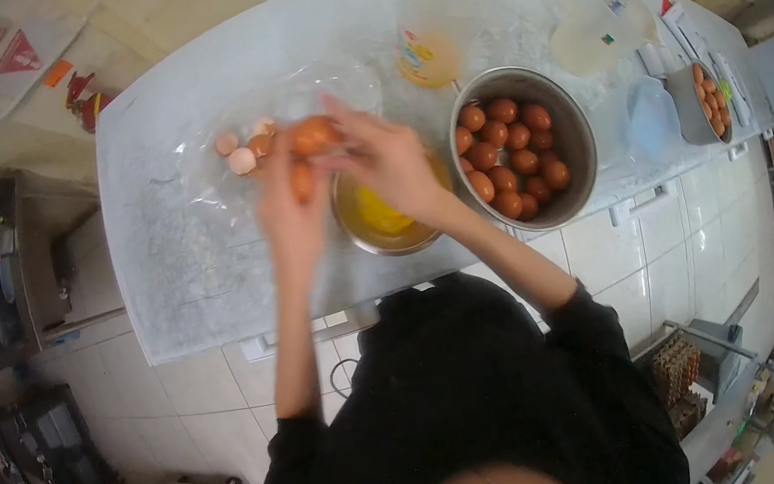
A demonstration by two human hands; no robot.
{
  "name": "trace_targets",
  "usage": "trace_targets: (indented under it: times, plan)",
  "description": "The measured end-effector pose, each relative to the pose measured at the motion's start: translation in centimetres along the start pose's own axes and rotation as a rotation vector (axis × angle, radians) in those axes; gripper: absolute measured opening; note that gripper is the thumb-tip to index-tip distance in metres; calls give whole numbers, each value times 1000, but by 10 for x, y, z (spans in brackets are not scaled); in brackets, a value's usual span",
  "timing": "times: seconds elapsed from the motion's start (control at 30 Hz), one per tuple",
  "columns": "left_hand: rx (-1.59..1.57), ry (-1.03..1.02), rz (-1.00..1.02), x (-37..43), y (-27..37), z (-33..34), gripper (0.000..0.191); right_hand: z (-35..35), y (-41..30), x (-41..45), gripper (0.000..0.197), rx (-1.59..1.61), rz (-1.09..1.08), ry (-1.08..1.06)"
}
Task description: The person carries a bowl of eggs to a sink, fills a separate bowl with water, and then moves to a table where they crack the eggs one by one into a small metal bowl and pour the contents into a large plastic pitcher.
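Both of my hands are raised over the near left part of the table and are blurred by motion. My right hand [389, 158] pinches a brown egg or eggshell [314, 135] between thumb and fingers. In my left hand [289, 200] is another brown egg or shell piece [302, 182]; the blur hides whether either is whole. Below my right hand stands a metal bowl [399, 246] with yellow yolk and clear egg liquid [383, 216] in it, partly covered by that hand. Broken eggshells [242, 161] lie on a clear plastic sheet [203, 184] beyond my left hand.
Right of the bowl, a deep metal pot [585, 172] holds several whole brown eggs [524, 161]. A plastic bag with printing [430, 60], a pale plastic jug [600, 26] and a bluish plastic item [649, 113] lie beyond. Another egg-filled container [693, 110] stands far right on the white table [172, 276].
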State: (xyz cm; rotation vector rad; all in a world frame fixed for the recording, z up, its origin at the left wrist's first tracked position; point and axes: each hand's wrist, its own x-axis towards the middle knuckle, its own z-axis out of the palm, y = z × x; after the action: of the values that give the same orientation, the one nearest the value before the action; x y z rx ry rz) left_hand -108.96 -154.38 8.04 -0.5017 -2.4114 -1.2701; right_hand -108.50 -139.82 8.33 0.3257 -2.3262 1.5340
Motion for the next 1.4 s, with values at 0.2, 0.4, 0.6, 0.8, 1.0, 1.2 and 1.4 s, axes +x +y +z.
trace_targets:
  times: [0.2,0.4,0.6,0.8,1.0,1.2,1.4]
  plan:
    - [-89,19,-285,5,-34,-43,43,-67,-14,-3,37,-606,-21,2]
    - [-1110,-313,-837,-41,-35,10,45,-195,109,-119,37,-1350,483,-576]
    - [-1395,-455,-965,-55,-15,55,73,-187,62,-94,38,-875,413,-258]
    - [-1411,-428,-939,-48,7,66,71,-93,-18,-53,39,-27,-98,234]
    - [-1183,-383,-755,-43,11,56,55,-54,10,-54,31,96,196,117]
    - [-886,-540,-460,-23,4,29,41,-57,20,-36,35,824,771,-77]
    - [-967,-588,-391,-31,-7,40,39,-43,46,-43,43,474,412,-274]
